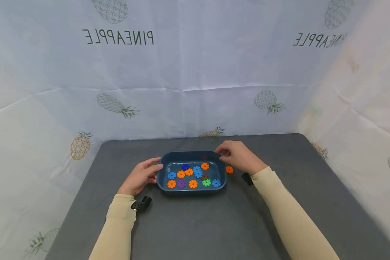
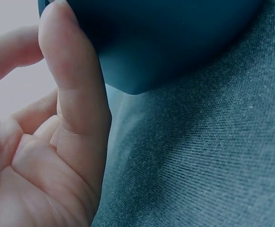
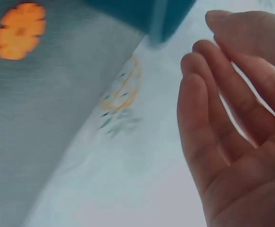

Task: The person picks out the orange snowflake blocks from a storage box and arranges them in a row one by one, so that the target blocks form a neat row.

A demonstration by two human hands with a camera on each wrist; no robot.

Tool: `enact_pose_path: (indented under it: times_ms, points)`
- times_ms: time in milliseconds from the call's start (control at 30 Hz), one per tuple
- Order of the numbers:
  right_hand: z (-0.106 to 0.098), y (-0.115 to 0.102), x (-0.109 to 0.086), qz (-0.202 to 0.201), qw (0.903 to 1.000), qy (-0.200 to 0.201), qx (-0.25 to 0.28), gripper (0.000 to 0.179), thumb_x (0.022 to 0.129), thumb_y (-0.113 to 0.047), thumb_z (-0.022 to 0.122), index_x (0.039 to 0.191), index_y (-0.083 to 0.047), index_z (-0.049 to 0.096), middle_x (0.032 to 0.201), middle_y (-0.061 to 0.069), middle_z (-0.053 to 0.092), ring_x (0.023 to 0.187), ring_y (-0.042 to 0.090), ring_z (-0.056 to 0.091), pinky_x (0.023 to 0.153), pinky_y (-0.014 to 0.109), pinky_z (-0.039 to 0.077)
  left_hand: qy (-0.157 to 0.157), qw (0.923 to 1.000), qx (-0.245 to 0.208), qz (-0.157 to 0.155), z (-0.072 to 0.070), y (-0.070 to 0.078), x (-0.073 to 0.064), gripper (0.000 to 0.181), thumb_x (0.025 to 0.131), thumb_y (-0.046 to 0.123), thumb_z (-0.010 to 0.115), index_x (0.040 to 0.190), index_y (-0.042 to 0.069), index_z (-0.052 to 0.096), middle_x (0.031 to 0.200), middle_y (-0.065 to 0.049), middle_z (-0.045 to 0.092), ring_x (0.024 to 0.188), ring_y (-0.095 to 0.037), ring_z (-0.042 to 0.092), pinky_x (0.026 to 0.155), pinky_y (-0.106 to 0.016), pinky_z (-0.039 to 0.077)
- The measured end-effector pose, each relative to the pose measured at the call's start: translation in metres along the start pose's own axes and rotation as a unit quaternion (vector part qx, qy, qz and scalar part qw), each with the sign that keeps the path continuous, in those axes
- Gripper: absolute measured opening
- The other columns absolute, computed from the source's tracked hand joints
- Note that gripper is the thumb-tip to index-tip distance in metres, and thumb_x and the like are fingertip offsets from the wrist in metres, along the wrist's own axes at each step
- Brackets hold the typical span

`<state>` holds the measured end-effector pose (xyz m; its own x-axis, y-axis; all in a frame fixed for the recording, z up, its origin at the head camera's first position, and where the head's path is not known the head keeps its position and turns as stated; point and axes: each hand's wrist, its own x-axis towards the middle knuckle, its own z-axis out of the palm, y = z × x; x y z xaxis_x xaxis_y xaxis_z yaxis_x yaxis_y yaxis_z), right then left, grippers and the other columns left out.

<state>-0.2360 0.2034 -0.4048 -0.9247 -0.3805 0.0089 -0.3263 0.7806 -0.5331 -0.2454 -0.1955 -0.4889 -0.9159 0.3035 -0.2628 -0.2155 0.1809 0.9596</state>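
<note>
Head view: the left hand (image 1: 141,177) grips the near end of the blue tray (image 1: 191,192), which lies between the two hands, coloured notched discs (image 1: 193,184) inside. The right hand (image 1: 237,156) hovers at its other end, fingers curved, thumb apart, nothing visible between. The step seems to be steadying while loading; taking the loose orange disc (image 1: 229,169) just below the right hand would call for lowering and pinching.

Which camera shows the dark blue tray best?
The head view: it shows nearly the whole tray, with colourful pieces inside. The left wrist view shows only part of its outside, beside the left hand. The right wrist view shows just a blurry corner at the top, near the right hand.
</note>
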Motion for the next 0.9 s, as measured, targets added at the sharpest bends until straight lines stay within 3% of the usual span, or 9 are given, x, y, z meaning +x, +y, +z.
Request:
enact_pose_path:
  times_ms: [167,400,533,900]
  points:
    - [0.001,-0.029,0.032,-0.044,0.9912,-0.104,-0.069,0.032,0.102,-0.007,0.075,0.133,-0.012,0.076,0.133,0.006,0.074,0.118,0.025,0.070,0.101,0.044,0.060,0.001,1.0000,0.007,0.002,-0.002,-0.001,0.001,0.072,0.103,0.042,0.075,0.164,0.016,0.047,0.095,-0.006,0.067,0.077,-0.016,0.064,0.073,-0.028,0.062]
    - [0.025,-0.047,0.062,-0.058,0.9618,-0.204,-0.173,0.032,0.101,-0.007,0.076,0.133,-0.008,0.076,0.130,0.009,0.077,0.117,0.026,0.073,0.102,0.043,0.061,0.005,1.0000,0.007,0.003,-0.002,-0.002,0.001,0.071,0.103,0.042,0.075,0.163,0.016,0.048,0.095,-0.007,0.068,0.077,-0.019,0.065,0.072,-0.027,0.062]
    - [0.033,-0.052,0.067,-0.055,0.9522,-0.211,-0.214,0.028,0.099,-0.009,0.080,0.127,-0.007,0.079,0.120,0.010,0.080,0.105,0.025,0.076,0.097,0.042,0.063,0.007,1.0000,0.006,0.001,-0.002,0.000,0.002,0.069,0.103,0.041,0.075,0.162,0.017,0.049,0.096,-0.008,0.069,0.077,-0.019,0.065,0.073,-0.027,0.062]
    - [0.053,-0.056,0.071,-0.076,0.9409,-0.181,-0.276,0.014,0.102,-0.002,0.072,0.110,-0.006,0.083,0.099,0.010,0.081,0.083,0.023,0.074,0.085,0.039,0.066,0.006,1.0000,-0.004,0.000,-0.004,0.000,0.001,0.068,0.104,0.039,0.074,0.163,0.016,0.049,0.094,-0.006,0.065,0.075,-0.017,0.062,0.071,-0.027,0.062]
